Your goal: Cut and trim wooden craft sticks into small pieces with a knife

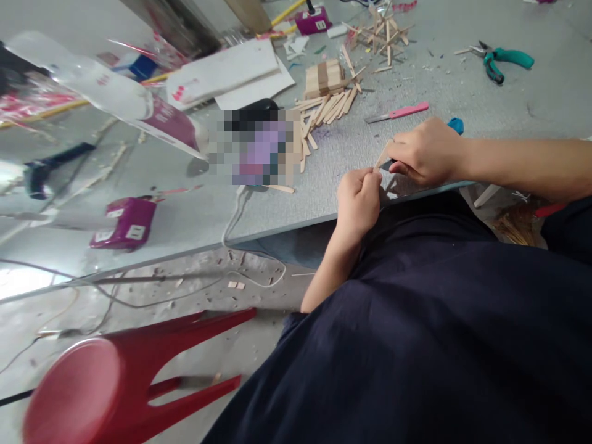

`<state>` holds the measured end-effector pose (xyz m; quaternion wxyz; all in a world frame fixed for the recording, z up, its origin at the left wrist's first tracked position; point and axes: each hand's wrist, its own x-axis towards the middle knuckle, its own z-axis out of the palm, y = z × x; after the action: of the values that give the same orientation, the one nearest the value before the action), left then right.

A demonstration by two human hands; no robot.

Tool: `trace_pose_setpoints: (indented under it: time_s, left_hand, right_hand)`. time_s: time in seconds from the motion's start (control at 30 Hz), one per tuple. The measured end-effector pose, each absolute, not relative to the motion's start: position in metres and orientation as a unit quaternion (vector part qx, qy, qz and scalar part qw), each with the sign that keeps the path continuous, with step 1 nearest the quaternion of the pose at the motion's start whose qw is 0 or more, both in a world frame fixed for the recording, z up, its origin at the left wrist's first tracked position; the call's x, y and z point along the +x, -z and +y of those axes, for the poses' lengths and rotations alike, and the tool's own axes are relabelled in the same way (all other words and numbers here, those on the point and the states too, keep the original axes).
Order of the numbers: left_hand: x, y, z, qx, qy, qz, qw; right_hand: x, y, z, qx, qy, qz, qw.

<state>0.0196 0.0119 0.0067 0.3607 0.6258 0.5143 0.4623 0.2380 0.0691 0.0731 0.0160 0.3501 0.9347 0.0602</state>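
Navy shirt (416,345); closed left hand (358,200) pinches wooden stick (382,156).

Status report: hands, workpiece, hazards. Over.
Left hand and right hand closed on one wooden stick. Dark item at right hand, unclear. Pink-handled blade on table nearby.

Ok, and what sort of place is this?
Probably a small craft workshop: loose wooden sticks are strewn on the table, near pliers and a pink-handled cutter, and scraps litter the floor.
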Motion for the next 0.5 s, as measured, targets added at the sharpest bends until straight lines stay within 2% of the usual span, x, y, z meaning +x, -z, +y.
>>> trace_pose_setpoints:
  time_s: [0.13, 0.3, 0.5]
  left_hand:
    - [0.021, -0.010, 0.010, 0.600, -0.497, 0.485, 0.399]
    - [0.024, -0.007, 0.008, 0.570, -0.517, 0.485, 0.416]
    - [0.023, -0.006, 0.011, 0.591, -0.520, 0.483, 0.383]
  right_hand:
    - [0.239, -0.067, 0.074, 0.350, -0.081, 0.933, -0.017]
    - [0.246, -0.062, 0.086, 0.401, -0.094, 0.905, -0.110]
    - [0.248, -0.057, 0.085, 0.318, -0.068, 0.942, -0.076]
